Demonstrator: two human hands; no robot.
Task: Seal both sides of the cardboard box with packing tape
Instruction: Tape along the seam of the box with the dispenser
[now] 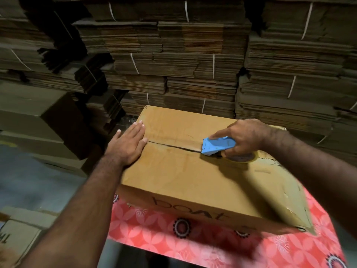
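Seam of brown cardboard box runs leftward from your right hand gripping blue tape dispenser; left hand flat, fingers together.

Bundled stacks of flattened cardboard are rising ahead of me. A red flowered tablecloth is covering my table, and brown cartons are sitting left.
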